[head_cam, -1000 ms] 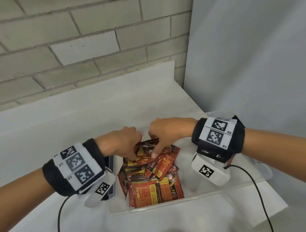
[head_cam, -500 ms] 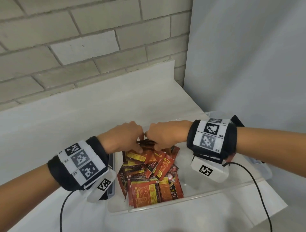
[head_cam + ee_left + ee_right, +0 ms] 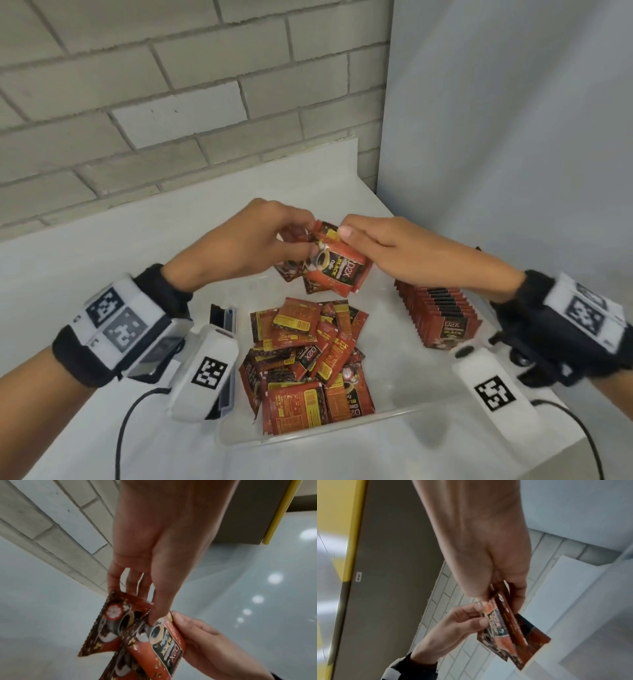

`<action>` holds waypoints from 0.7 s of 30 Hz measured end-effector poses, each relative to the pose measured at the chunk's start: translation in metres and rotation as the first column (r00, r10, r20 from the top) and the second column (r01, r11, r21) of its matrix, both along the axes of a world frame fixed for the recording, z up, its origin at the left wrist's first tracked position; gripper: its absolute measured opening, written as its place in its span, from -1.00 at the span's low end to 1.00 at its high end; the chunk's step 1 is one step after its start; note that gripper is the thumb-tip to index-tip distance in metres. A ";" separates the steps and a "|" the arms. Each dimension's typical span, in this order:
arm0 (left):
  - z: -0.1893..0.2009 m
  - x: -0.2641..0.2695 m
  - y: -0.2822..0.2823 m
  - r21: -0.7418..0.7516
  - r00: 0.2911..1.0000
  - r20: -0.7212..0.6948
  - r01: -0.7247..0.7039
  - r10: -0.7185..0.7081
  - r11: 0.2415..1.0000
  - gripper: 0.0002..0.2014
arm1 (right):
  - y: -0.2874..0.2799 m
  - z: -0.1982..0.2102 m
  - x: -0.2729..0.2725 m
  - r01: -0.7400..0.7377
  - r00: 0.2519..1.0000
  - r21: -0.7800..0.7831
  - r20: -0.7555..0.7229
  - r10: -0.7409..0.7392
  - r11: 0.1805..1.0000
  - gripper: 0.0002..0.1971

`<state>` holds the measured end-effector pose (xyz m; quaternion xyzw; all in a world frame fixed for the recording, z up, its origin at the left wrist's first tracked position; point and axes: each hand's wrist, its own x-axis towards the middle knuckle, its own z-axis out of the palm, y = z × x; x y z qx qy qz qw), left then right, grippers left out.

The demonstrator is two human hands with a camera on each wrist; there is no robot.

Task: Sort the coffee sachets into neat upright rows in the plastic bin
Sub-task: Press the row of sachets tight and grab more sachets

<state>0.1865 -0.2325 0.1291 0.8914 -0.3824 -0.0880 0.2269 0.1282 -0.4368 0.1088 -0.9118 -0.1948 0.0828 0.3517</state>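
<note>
Both hands hold a small bunch of red and black coffee sachets (image 3: 337,270) in the air above the clear plastic bin (image 3: 308,437). My left hand (image 3: 291,236) pinches the bunch from the left, thumb on the front sachet (image 3: 164,642). My right hand (image 3: 346,236) pinches its top right edge (image 3: 501,616). A loose pile of sachets (image 3: 305,363) lies flat in the bin's left half. A neat upright row of sachets (image 3: 438,315) stands along the bin's right side.
The bin sits on a white counter (image 3: 137,240) in a corner, with a grey brick wall (image 3: 171,85) behind and a pale blue panel (image 3: 513,137) to the right. A dark flat object (image 3: 222,315) stands by the bin's left wall. Cables trail from both wrists.
Both hands have risen from the loose pile, lifting a bunch of sachets clear of the bin. The upright row at the right, hidden before by the right wrist, now shows.
</note>
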 end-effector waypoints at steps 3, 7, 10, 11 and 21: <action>0.002 -0.010 -0.015 -0.096 0.995 0.074 0.073 -0.066 0.993 -0.89 | -0.010 -0.001 -0.022 0.047 0.998 0.140 -0.043 -0.041 0.989 -0.62; 0.002 -0.024 -0.035 -0.222 0.990 -0.007 0.137 -0.142 0.966 -0.85 | -0.032 -0.023 -0.035 0.141 0.941 0.069 0.300 -0.155 0.988 -0.68; 0.005 -0.025 -0.040 -0.332 0.952 -0.251 0.088 -0.178 0.939 -0.60 | -0.048 -0.033 -0.048 0.104 0.844 0.103 0.517 -0.142 0.989 -0.77; 0.005 -0.024 -0.040 -0.371 0.933 -0.311 0.056 -0.181 0.927 -0.52 | -0.052 -0.035 -0.053 0.077 0.818 0.116 0.560 -0.129 0.990 -0.79; -0.040 -0.041 -0.071 -0.465 0.008 -0.885 -0.042 -0.465 0.884 -0.43 | -0.056 -0.029 -0.068 -0.099 0.646 0.137 0.762 -0.041 0.986 -0.76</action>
